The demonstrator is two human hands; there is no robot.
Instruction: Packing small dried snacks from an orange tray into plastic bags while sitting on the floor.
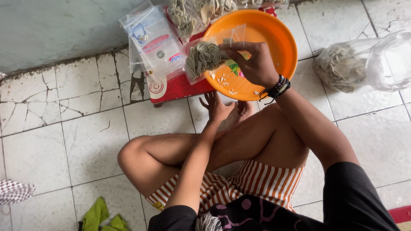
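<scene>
Basin (274,34) before the crossed legs (205,149), stack of flat packets (156,42) to its left, big bag (364,64) to its right.

Small clear packet of pale coils up over the orange bowl

The small clear plastic packet (205,57) is stuffed with pale, grey-green coiled crackers, bunched tight at its left end, and it hangs tilted above the left rim of the orange bowl (274,34). That bowl is round, shallow plastic, tipped toward the camera, with a few pale crumbs and a green and pink scrap lying on its bottom.
</scene>
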